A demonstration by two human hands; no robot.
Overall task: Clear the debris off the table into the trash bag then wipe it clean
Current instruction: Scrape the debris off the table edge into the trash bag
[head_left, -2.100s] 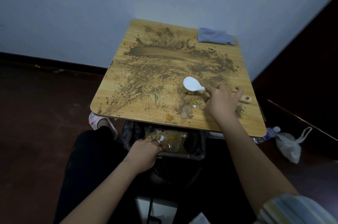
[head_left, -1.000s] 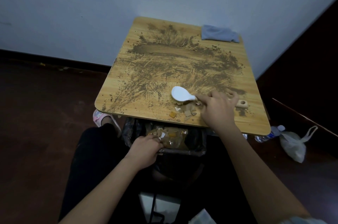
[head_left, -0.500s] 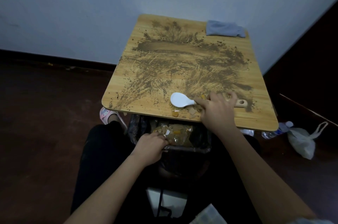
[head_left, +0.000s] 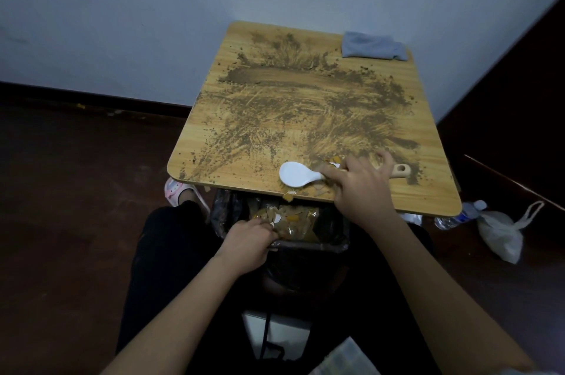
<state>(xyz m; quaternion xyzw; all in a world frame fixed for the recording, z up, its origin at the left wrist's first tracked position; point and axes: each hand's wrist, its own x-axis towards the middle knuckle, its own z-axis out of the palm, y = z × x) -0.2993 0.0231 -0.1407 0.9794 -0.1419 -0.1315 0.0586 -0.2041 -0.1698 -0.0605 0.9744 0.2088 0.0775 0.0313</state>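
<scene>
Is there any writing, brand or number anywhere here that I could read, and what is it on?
No readable text anywhere.
Plastic bottle on the floor: its label is too small and dark to read.
Pink slipper: a printed pattern, no legible words.
Table, grey cloth, white spoon and trash bag: no markings.

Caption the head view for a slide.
Right hand scrapes debris off the table with a white spoon into the trash bag.

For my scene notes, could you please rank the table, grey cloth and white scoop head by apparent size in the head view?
1. table
2. grey cloth
3. white scoop head, though it lies nearer the camera, so this last ranking is unsure.
</scene>
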